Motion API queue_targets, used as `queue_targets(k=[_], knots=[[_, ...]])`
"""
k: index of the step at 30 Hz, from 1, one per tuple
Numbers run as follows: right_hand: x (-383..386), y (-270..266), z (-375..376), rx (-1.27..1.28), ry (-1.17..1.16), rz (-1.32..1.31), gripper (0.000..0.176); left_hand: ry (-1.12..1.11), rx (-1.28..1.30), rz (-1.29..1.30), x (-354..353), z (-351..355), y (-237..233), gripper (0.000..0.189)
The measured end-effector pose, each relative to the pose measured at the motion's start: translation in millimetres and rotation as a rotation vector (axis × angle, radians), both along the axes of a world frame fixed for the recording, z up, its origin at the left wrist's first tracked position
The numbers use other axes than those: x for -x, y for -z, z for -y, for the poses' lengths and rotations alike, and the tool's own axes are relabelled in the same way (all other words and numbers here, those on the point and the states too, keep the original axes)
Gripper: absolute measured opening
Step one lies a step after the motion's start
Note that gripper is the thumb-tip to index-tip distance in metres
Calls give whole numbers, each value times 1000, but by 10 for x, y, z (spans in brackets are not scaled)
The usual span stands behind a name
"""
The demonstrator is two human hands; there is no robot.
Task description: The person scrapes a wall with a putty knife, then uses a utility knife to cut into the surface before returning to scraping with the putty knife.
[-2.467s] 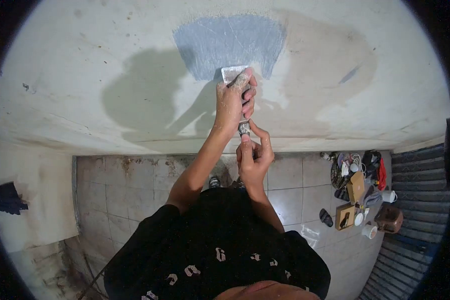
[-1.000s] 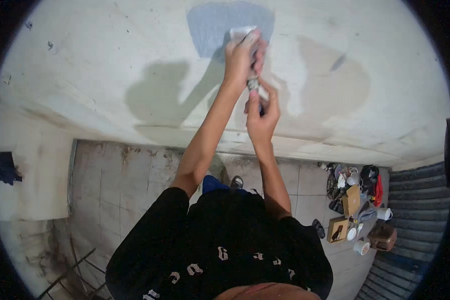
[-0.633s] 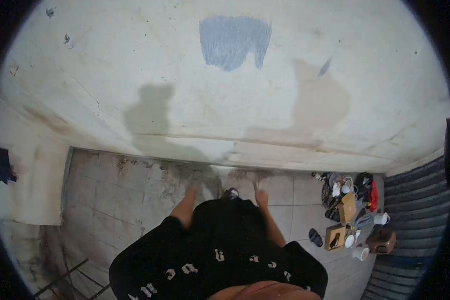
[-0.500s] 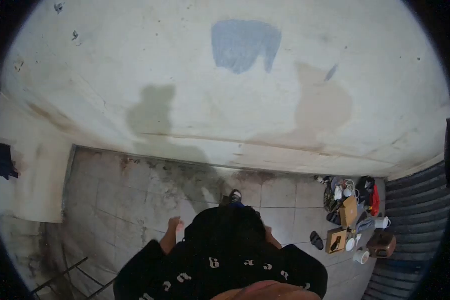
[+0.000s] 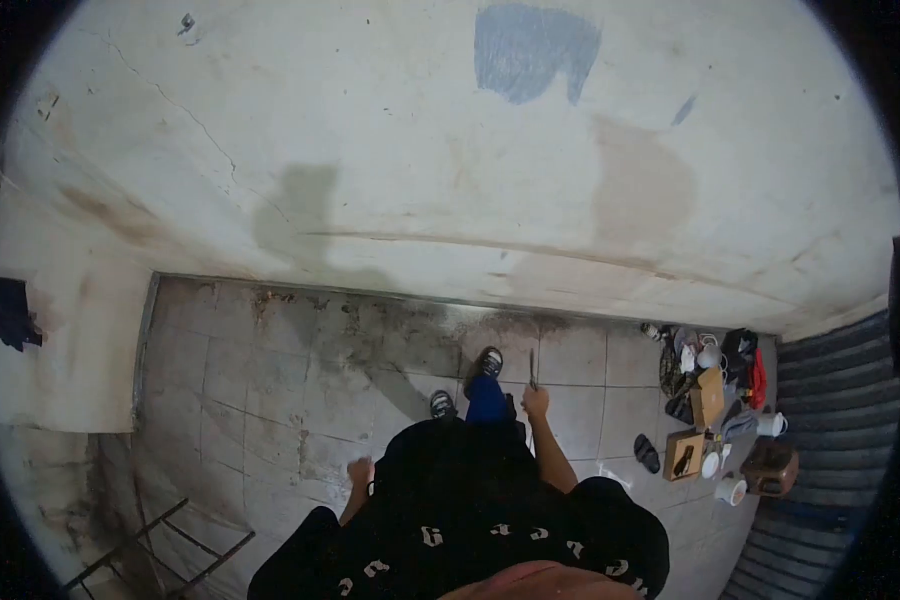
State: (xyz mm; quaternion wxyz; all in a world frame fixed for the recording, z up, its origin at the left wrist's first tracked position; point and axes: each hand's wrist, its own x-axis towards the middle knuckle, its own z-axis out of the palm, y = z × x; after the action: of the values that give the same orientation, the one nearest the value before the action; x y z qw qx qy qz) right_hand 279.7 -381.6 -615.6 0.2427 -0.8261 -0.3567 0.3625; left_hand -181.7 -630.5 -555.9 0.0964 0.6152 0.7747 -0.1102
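My right hand (image 5: 536, 402) is out in front of my right thigh, closed around a thin, dark, blade-like tool (image 5: 532, 366) that points toward the wall; its exact kind is too small to tell. By my left side hangs my left hand (image 5: 361, 471), fingers curled in, with nothing visible in it. A black shirt with white letters (image 5: 470, 500) covers most of my body. Beyond it show blue trousers (image 5: 487, 400) and two dark patterned sandals (image 5: 491, 361) on the tiled floor (image 5: 390, 400). Ahead stands a pale wall (image 5: 420, 150) with a grey-blue patch (image 5: 535, 50).
On the right floor lie a cardboard box (image 5: 707, 400), an open box (image 5: 683, 456), white buckets (image 5: 730, 491), a brown container (image 5: 770, 468), clothes and a loose sandal (image 5: 647, 453). A ribbed shutter (image 5: 835, 420) borders them. A metal frame (image 5: 185, 540) stands lower left.
My right hand has come out from beside my body into view with the thin tool. The view has shifted; the wall patch sits higher, and both sandals now show. My left hand has moved lower in view.
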Motion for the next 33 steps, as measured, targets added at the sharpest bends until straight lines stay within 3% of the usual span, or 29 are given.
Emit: queue_targets(k=[1, 2, 3, 4, 5, 6, 7, 9, 11, 15, 19, 22, 24, 25, 28, 29, 33], knots=[[191, -543, -149, -235, -161, 81, 36, 88, 69, 104, 196, -200, 302, 18], [358, -796, -350, -394, -222, 98, 37, 168, 143, 217, 287, -660, 120, 33], [520, -1053, -498, -369, -198, -161, 42, -186, -441, 655, 75, -1088, -186, 68], [735, -1693, -656, -445, -275, -193, 47, -9, -373, 656, -15, -1673, -582, 86], [980, -2136, -721, -588, -233, -124, 47, 140, -455, 592, -170, -2189, -1026, 82], [1086, -2776, -772, -319, -282, -314, 45, 177, -435, 470, -364, -2635, -1320, 85], [1185, -2982, -807, -364, -316, -393, 42, 267, -513, 585, -552, -3032, -1796, 90], [1355, -3286, -767, -413, -344, -538, 36, 389, -478, 613, -831, -3598, -2271, 90], [1447, -3592, -760, -401, -337, -647, 33, 511, -483, 609, -1079, -4038, -2413, 90], [1335, -3606, -891, -414, -512, -743, 29, 576, -421, 803, -1565, -4429, -2912, 87], [1028, -3554, -1277, -459, -262, -679, 19, 443, -266, 1118, -1760, -4595, -2674, 83], [757, -3500, -1548, -531, -169, -607, 21, 349, -258, 1124, -1950, -4707, -2812, 73], [649, -3569, -1599, -567, -199, -560, 27, 210, -271, 1231, -2032, -4892, -2693, 68], [606, -3650, -1572, -456, -239, -653, 28, 134, -277, 1284, -2070, -4974, -2617, 66], [582, -3554, -1658, -497, -390, -611, 26, -124, -184, 1649, -2176, -5112, -2811, 62], [601, -3533, -1713, -501, -294, -719, 21, -103, -204, 1502, -2195, -5135, -2909, 58], [405, -3573, -1934, -440, -272, -688, 23, -151, -292, 1409, -2172, -5104, -2948, 55]])
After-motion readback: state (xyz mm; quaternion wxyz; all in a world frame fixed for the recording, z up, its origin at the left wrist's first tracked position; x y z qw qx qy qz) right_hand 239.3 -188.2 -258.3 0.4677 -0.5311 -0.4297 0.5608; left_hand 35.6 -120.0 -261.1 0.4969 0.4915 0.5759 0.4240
